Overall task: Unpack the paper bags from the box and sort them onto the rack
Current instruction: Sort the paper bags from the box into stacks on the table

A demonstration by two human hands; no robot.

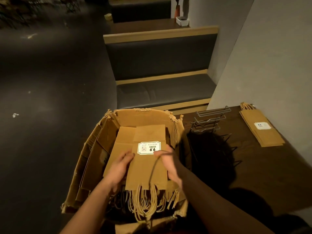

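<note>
Left hand (120, 168): grips the left edge of the top bundle of bags, fingers curled over its upper face, thumb side against the stack below.
Right hand (168, 163): closed on the right edge of the same bundle, fingertips pressing near the label; a thin dark band (152, 171) runs from under these fingers down across the paper.
Bundle of paper bags (148, 159): flat brown kraft bags held between both hands, lying on top of the stacks inside the box, open ends toward the person.
Label (148, 147): white rectangle on the bundle, just beyond the fingertips of both hands, printed "9.9" and seen upside down; the small text cannot be read.
Twisted paper handles (148, 201): pale cords hanging in a tangle from the bundle's near edge, below both wrists.
More bags (118, 146): further flat stacks under and beyond the left hand, filling the box.
Cardboard box (94, 157): surrounds both hands, flaps splayed outward, rims torn and ragged.
Table (253, 174): dark wood surface on the right-hand side, touching or just beside the box; a deep shadow covers the part nearest the right forearm.
Wire rack (209, 120): tiered metal rack standing on the table, beyond the right hand and further right; its tiers hold nothing.
Stack of bags on the table (260, 130): well to the right of the right hand, past the rack, lying flat with a white label up and handles pointing away.
Booth seat (162, 92): dark padded bench with wood trim, far beyond both hands.
</note>
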